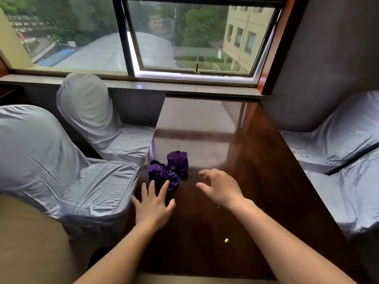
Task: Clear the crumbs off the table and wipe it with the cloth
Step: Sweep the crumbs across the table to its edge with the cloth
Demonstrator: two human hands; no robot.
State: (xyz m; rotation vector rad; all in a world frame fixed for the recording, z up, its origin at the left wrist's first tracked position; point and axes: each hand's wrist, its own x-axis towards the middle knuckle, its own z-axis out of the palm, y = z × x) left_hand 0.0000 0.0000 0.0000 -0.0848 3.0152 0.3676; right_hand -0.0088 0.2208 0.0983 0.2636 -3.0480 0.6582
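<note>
both my hands are open: left hand point(152, 206) flat, fingertips touching the purple cloth point(169, 171) bunched at centre frame, right hand point(219, 188) hovering beside it. a crumb point(226, 240) sits lower centre on the table point(256, 152). i'd gather the cloth fully, then sweep crumbs toward one edge.

glossy dark wood table point(235, 140), plush purple cloth point(170, 171), satiny chair covers point(61, 160)
</note>
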